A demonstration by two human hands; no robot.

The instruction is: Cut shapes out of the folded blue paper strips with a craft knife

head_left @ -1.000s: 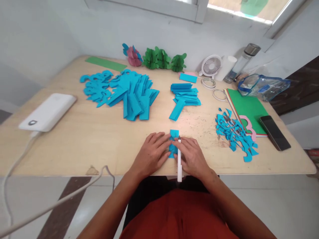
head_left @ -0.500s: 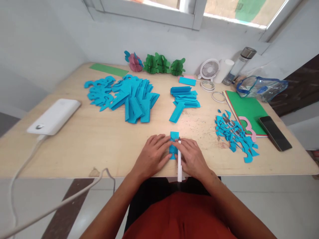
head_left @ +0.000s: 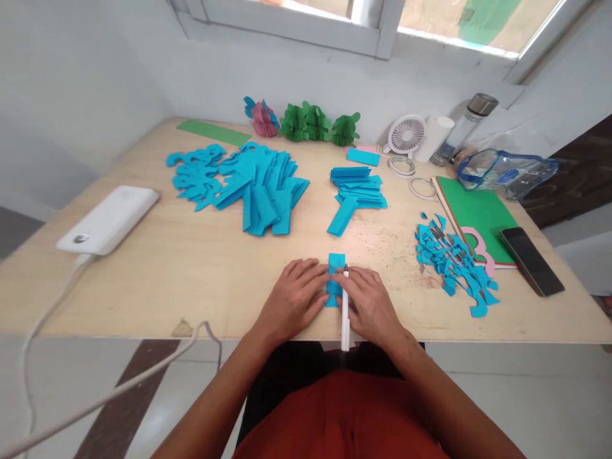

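Observation:
A folded blue paper strip (head_left: 336,260) lies upright in front of me near the table's front edge, with faint curved outlines on it. My left hand (head_left: 301,293) rests flat on the table, its thumb and fingertips touching the strip's left edge. At the strip's right side, my right hand (head_left: 366,299) holds a white pen (head_left: 345,325) between thumb and fingers, the dark tip pointing away from me. The right thumb also reaches over the strip. Beyond both hands lies a stack of folded blue strips (head_left: 361,191).
Left of centre are more folded strips (head_left: 268,191) and curly blue cutouts (head_left: 196,175). Blue scraps (head_left: 454,264), a phone (head_left: 531,261) and green sheets (head_left: 478,204) lie right. A white power bank (head_left: 109,220) sits left. Paper figures (head_left: 306,122) and a small fan (head_left: 406,135) stand behind.
The view has shifted slightly, so the things on the table sit a little further right. Both hands, the pen and the strip keep the same arrangement.

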